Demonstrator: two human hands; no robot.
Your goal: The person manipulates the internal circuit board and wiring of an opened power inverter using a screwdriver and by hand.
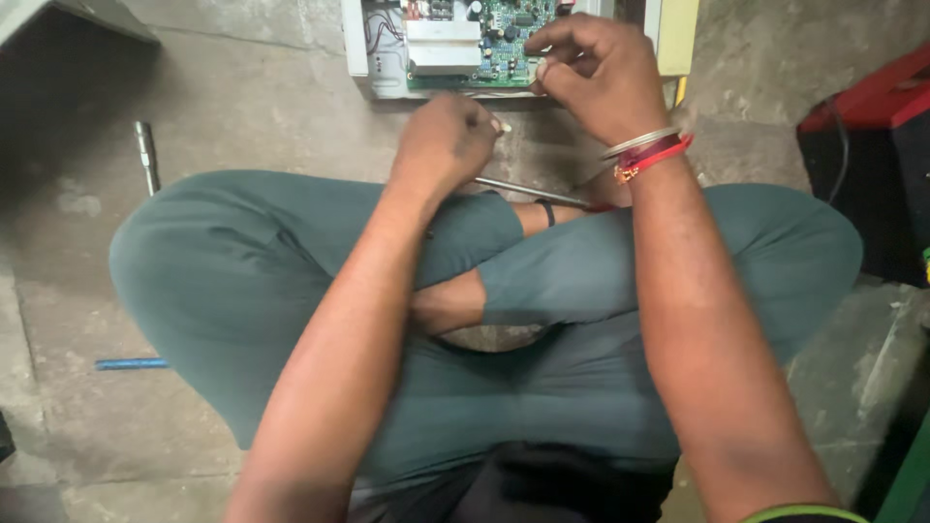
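Right hand (pixel 591 73) pinched on small pale part at green circuit board (pixel 484 44) edge, inside white housing (pixel 356 48). Left hand (pixel 446 145) fisted round screwdriver (pixel 533 191), shaft across legs. Risk: tip slips, gouges board.

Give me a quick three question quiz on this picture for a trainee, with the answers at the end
1. True or false: the right hand is at the near edge of the circuit board.
2. Which is nearest the left hand? A) blue rod B) metal shaft C) red case
3. What kind of floor is the person sitting on?

Key
1. True
2. B
3. Bare concrete
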